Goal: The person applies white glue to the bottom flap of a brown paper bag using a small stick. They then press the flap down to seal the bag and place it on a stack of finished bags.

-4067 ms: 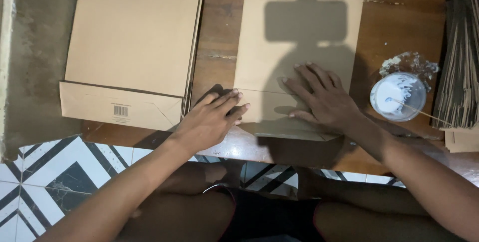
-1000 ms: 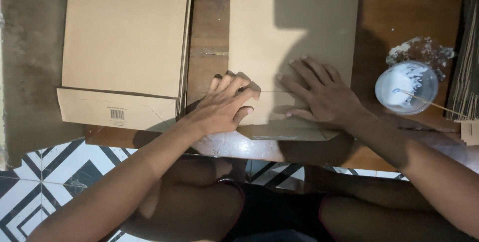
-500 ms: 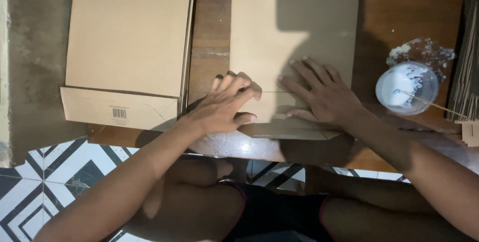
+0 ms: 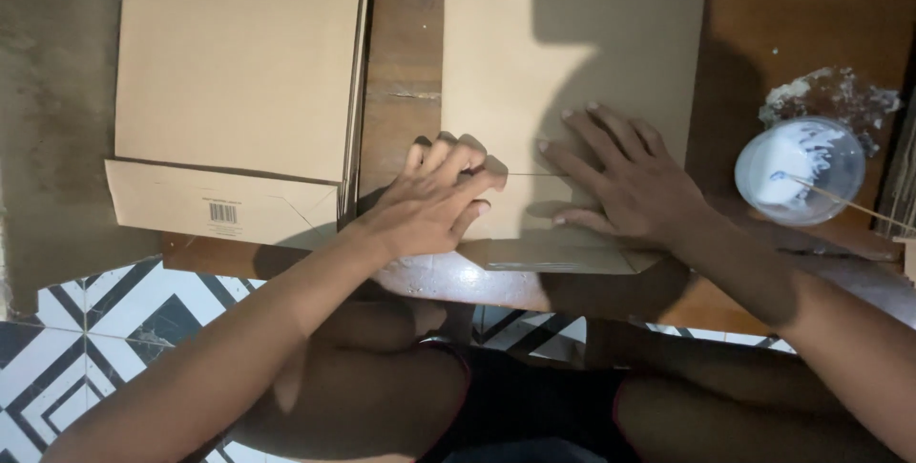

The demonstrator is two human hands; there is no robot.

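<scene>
Pressing flat, the left hand (image 4: 429, 205) and right hand (image 4: 625, 181), fingers spread wide, crease the paper bag (image 4: 572, 81) bottom fold; finished bags (image 4: 239, 72) lie left of it.

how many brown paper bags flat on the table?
2 clearly separate: a flat brown paper bag at left, untouched, possibly a stack judging by its layered right edge; another flat brown paper bag at centre, pressed by the left hand and right hand.
</scene>
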